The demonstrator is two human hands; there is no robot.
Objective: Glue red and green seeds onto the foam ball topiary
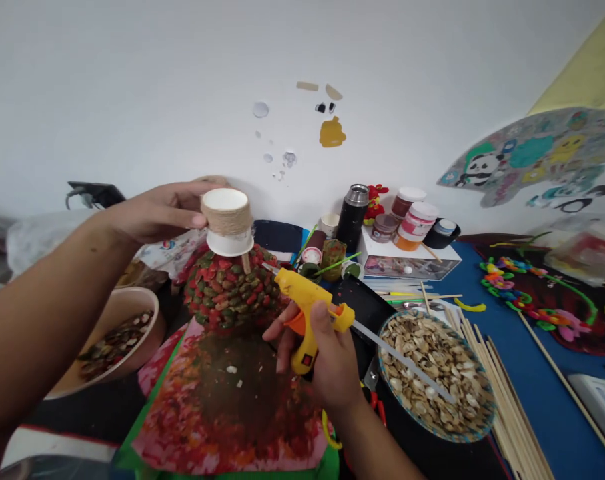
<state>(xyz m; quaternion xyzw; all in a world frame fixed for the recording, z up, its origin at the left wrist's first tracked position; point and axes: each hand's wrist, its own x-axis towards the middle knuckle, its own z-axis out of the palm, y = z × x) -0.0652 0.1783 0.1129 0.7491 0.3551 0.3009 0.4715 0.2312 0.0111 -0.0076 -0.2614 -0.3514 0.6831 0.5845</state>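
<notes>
In my left hand (175, 210) is a white paper cup (229, 241), its upper part wound with brown twine (227, 219). Below the cup is a rounded form (227, 290) covered in red and green painted pieces, with a short wooden stick (246, 262) by the cup's lower rim. My right hand (327, 353) grips a yellow hot glue gun (302, 293). Its nozzle points left, close to the stick and the cup. From the gun's back a long glue stick (402, 360) sticks out. Paint-stained pink paper (182, 427) lies under the form.
A basket (488, 417) of shell-like pieces stands at the right, beside wooden sticks (512, 407). To the left is a bowl (149, 333) with painted pieces. Along the back are a black flask (351, 217) and paint jars (417, 223) on a white box (407, 263).
</notes>
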